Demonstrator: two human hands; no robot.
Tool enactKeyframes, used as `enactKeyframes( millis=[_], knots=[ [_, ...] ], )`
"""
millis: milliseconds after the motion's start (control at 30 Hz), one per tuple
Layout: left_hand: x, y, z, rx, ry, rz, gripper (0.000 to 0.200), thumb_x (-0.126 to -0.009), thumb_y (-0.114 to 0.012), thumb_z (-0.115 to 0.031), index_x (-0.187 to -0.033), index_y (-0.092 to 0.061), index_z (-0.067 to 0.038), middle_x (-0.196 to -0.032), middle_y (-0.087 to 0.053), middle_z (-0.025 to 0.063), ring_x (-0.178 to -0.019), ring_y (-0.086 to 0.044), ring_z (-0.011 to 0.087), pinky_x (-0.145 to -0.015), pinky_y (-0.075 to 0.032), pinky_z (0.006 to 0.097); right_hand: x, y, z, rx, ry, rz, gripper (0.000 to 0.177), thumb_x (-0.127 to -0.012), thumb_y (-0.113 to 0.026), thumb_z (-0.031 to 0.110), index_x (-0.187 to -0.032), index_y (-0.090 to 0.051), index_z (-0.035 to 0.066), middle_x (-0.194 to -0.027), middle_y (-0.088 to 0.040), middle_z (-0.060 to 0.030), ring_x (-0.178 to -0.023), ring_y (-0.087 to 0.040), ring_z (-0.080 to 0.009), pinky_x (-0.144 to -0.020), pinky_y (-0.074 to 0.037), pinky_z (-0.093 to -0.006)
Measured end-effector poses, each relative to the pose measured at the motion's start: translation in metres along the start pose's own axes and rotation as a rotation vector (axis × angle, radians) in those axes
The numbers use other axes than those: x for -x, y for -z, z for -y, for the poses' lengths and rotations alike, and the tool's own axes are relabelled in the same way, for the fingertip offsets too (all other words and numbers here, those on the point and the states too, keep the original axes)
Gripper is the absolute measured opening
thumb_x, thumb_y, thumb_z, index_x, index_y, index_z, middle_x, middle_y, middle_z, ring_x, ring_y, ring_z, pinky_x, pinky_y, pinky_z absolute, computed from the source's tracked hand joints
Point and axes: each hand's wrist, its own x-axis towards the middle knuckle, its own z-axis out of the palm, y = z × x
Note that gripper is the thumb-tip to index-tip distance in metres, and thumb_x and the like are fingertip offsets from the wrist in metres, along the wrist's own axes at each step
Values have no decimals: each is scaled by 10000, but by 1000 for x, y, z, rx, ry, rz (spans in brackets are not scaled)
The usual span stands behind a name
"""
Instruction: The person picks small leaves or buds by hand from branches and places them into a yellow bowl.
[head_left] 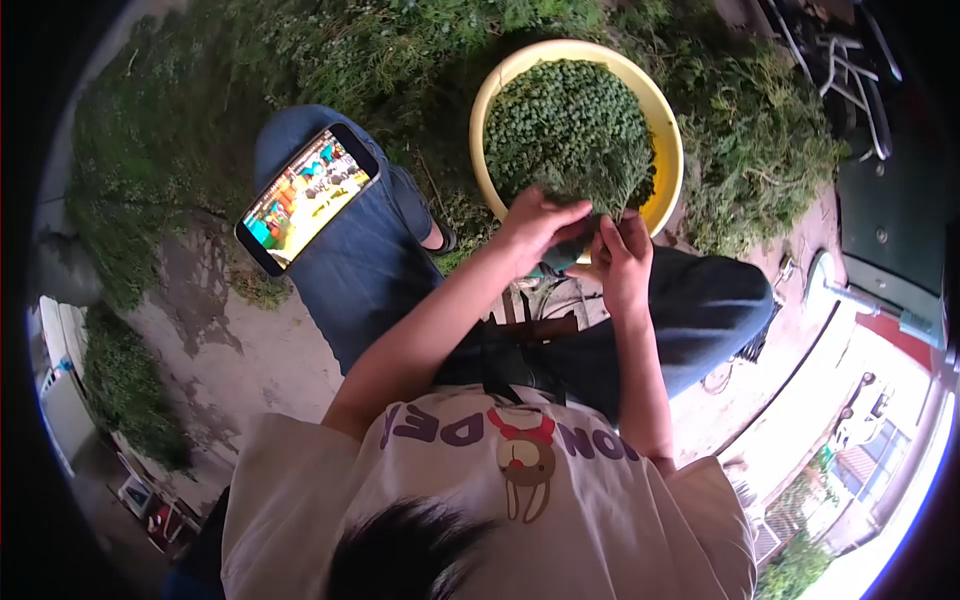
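My left hand [540, 228] and my right hand [623, 260] are close together at the near rim of a yellow basin [662, 190]. A feathery green evergreen sprig [603, 182] fans out from between them over the basin. My right thumb and fingers pinch its stem end, and my left fingers are closed round its lower side, the thumb pointing towards the right hand. Small round green cones or berries [565, 115] fill most of the basin. Part of the sprig's base is hidden behind my fingers.
A phone [310, 200] with a bright picture on its screen lies on my left thigh. Heaps of cut evergreen branches [330, 60] cover the ground beyond and left of the basin, with more branches [755, 150] at its right. A metal-framed object [850, 80] stands far right.
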Motion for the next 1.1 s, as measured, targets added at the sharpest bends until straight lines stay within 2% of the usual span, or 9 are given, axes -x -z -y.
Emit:
enactKeyframes(
  millis=[67, 233, 300, 433, 500, 633, 767, 833, 1100],
  knots=[
    [0, -2, -1, -128, -11, -46, 210, -735, -658, -58, -899, -540, 1, -850, -593, 93, -782, -590, 165, -691, -523, 278, -1, 8, -4, 40, 32, -38, 92, -838, -536, 90, -849, -447, 74, -618, -450, 40, -458, -351, -5, -369, -249, -161],
    [-7, 9, -2, -342, -138, -55, 266, -724, -683, -102, -907, -517, -3, -749, -597, 64, -640, -582, 124, -597, -494, 232, -9, 5, -6, -65, -71, -13, 140, -815, -570, 107, -795, -443, 52, -533, -380, 40, -406, -318, -35, -352, -212, -201],
    [-6, 16, -6, -445, -95, -48, 203, -731, -677, -101, -878, -556, -31, -822, -595, 45, -728, -570, 102, -618, -471, 227, -12, 5, -11, -101, -188, 75, 173, -813, -576, 121, -742, -428, 64, -505, -352, 41, -376, -283, -40, -343, -185, -214],
    [-11, 28, -4, -393, -106, -80, 175, -743, -662, -81, -863, -546, -29, -787, -579, 36, -665, -546, 100, -568, -439, 223, -11, -8, -18, -95, -198, 72, 210, -816, -572, 125, -703, -407, 60, -494, -349, 31, -362, -269, -49, -331, -174, -224],
    [-15, 32, -2, -172, -113, -79, 142, -761, -633, -50, -860, -535, -23, -755, -559, 31, -602, -512, 111, -532, -407, 227, -13, -17, -22, -95, -187, 55, 198, -821, -561, 117, -729, -399, 48, -494, -363, 20, -355, -287, -57, -320, -192, -230],
    [-25, 40, 3, -20, -66, -172, 105, -783, -603, -36, -842, -516, -30, -722, -526, 22, -555, -486, 110, -485, -385, 229, -11, -38, -34, -62, -88, -48, 217, -823, -549, 95, -733, -351, 91, -527, -338, 22, -378, -297, -68, -328, -189, -238],
    [-31, 48, 5, -44, -87, -188, 101, -791, -603, -66, -834, -514, -46, -702, -508, 9, -545, -479, 101, -467, -395, 222, -7, -45, -36, -44, -127, -76, 210, -828, -533, 89, -738, -343, 88, -527, -333, 21, -379, -289, -69, -332, -191, -237],
    [-35, 49, 7, -39, -77, -254, 169, -796, -601, -88, -922, -492, -58, -674, -507, -7, -512, -474, 89, -451, -424, 215, -8, -43, -38, -91, -148, -101, 221, -829, -531, 90, -729, -334, 90, -526, -324, 22, -378, -280, -68, -333, -188, -238],
    [-48, 51, 5, -154, -60, -287, 71, -845, -541, -153, -849, -537, -83, -678, -502, -18, -552, -472, 84, -464, -414, 211, -4, -44, -38, -49, -175, -160, 236, -834, -515, 77, -713, -313, 94, -521, -308, 23, -374, -275, -68, -328, -181, -239]
  ],
)
